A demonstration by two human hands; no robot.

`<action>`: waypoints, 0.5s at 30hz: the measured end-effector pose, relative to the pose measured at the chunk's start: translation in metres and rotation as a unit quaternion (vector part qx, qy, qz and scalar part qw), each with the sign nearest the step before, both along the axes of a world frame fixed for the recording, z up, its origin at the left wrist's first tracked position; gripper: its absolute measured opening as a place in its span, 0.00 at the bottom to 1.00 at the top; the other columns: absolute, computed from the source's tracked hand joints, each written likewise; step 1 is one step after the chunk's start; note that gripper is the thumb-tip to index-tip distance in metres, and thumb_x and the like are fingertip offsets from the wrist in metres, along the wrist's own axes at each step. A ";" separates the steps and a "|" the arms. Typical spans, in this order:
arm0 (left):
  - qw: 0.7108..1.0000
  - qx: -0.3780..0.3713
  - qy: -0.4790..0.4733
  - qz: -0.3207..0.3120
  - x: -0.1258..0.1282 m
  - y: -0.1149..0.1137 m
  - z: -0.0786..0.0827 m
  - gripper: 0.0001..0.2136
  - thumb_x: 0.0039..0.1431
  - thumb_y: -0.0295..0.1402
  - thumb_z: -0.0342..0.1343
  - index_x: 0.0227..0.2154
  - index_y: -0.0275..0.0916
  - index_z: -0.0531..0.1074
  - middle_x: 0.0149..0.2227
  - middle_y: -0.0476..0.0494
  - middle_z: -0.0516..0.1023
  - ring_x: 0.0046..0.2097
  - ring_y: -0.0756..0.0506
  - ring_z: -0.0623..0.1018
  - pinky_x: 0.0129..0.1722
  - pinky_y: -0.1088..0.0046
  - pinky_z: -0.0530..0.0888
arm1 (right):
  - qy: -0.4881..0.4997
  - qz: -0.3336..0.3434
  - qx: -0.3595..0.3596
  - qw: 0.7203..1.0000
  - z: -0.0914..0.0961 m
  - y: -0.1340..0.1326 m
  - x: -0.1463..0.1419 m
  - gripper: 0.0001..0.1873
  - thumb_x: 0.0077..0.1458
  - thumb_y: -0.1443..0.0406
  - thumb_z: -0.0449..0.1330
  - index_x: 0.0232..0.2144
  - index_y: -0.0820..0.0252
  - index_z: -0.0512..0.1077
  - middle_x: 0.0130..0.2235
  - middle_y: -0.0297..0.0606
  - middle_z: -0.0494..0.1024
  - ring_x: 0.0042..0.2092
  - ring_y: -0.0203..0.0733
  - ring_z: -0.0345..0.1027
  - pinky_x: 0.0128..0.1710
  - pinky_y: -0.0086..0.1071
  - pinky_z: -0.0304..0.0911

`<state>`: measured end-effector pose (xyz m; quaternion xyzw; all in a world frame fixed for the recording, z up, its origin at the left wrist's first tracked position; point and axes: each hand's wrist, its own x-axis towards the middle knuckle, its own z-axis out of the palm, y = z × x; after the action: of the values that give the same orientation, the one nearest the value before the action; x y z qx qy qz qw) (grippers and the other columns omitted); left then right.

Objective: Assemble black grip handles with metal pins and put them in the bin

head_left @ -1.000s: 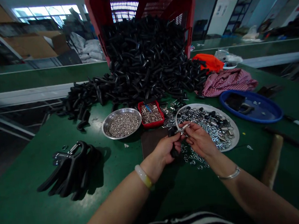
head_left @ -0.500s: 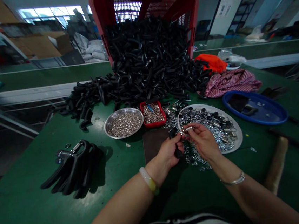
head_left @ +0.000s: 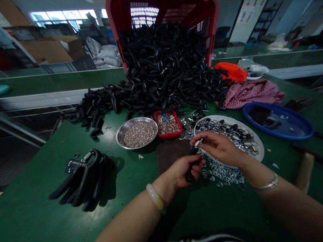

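Note:
My left hand [head_left: 185, 170] is closed round a black plastic handle [head_left: 190, 174], held upright above the table. Just over its top end, my right hand [head_left: 217, 146] pinches a small metal spring [head_left: 198, 142]. The spring touches or nearly touches the handle; my fingers partly cover the contact. Beneath my hands lies a dark flat pad [head_left: 167, 154]. Behind my right hand is a white tray [head_left: 258, 136] heaped with metal rings, springs and black pieces. Several hand grippers [head_left: 83, 178] with black handles and springs stand bunched together on the left.
A red crate [head_left: 212, 24] on its side spills a pile of black handles [head_left: 167, 67]. In front stand a steel bowl [head_left: 118, 140] of small metal parts and a red box [head_left: 177, 134] of pins. A blue tray [head_left: 296, 131], checked cloth [head_left: 254, 93] and hammer [head_left: 305, 172] lie right.
My right hand has turned over the top of the handle, bringing the spring upright against or close to it. My left hand keeps its hold. The whole view has shifted slightly.

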<state>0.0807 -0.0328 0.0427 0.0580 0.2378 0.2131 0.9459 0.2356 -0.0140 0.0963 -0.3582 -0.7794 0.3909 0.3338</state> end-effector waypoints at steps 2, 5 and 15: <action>0.999 0.030 0.010 -0.023 -0.004 -0.002 0.000 0.06 0.56 0.29 0.50 0.27 0.31 0.64 0.23 0.51 0.62 0.16 0.60 0.58 0.12 0.91 0.54 | -0.029 0.034 -0.003 0.999 0.001 0.002 0.004 0.11 0.55 0.64 0.54 0.41 0.54 0.69 0.41 0.37 0.73 0.45 0.40 0.67 0.46 0.39 0.62; 0.993 0.095 -0.012 -0.064 -0.013 -0.005 0.002 0.04 0.53 0.28 0.53 0.28 0.33 0.64 0.25 0.51 0.62 0.16 0.61 0.57 0.11 0.90 0.52 | -0.015 0.065 -0.058 0.996 -0.004 0.006 0.009 0.10 0.54 0.63 0.55 0.40 0.56 0.69 0.40 0.37 0.74 0.44 0.39 0.67 0.46 0.38 0.62; 0.995 0.015 -0.079 0.063 -0.029 0.003 -0.003 0.08 0.55 0.33 0.53 0.35 0.35 0.64 0.28 0.51 0.62 0.18 0.61 0.58 0.14 0.91 0.56 | -0.184 -0.175 0.088 0.963 -0.024 0.034 0.052 0.11 0.52 0.62 0.55 0.37 0.58 0.72 0.37 0.40 0.75 0.38 0.43 0.69 0.40 0.41 0.64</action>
<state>0.0513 -0.0297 0.0395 0.0404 0.1623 0.2797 0.9454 0.2880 0.0199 0.0727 -0.5238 -0.7838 0.1842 0.2781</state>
